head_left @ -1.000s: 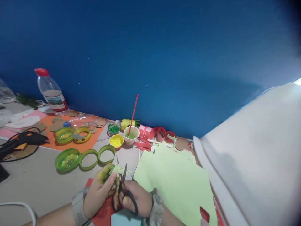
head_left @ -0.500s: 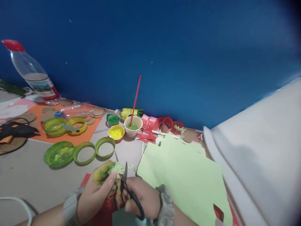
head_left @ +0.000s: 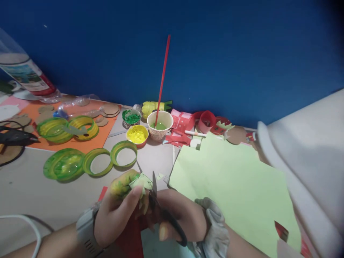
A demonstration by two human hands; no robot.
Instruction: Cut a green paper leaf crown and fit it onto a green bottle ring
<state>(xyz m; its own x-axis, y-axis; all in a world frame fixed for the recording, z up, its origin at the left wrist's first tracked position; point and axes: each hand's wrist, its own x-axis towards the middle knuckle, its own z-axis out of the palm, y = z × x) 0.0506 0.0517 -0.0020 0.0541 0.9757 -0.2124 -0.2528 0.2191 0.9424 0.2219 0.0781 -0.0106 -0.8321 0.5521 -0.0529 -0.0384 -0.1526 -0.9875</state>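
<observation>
My left hand (head_left: 120,209), its fingers smeared with green and yellow paint, pinches small pale green paper pieces (head_left: 142,181). In my right hand (head_left: 182,215) is a pair of black-handled scissors (head_left: 169,216), blades pointing up and apart, right beside the paper. Several fingertips of both hands are hidden where they come together. Beyond my left hand lie green-painted plastic rings (head_left: 98,163) and a green plastic bottle piece (head_left: 64,165). A large pale green sheet (head_left: 231,182) spreads to the right of my right hand.
A paper cup (head_left: 160,126) with green liquid and a red stick (head_left: 163,77) stands behind bowls of yellow paint (head_left: 137,135) and green paint (head_left: 131,117). A clear bottle (head_left: 29,77), a black glue gun (head_left: 17,137) and an orange sheet (head_left: 99,143) are left. A blue wall rises behind.
The view has shifted closer and lower, so the table things appear larger and the bottle's red cap is out of frame. Both hands keep their hold on paper and scissors.
</observation>
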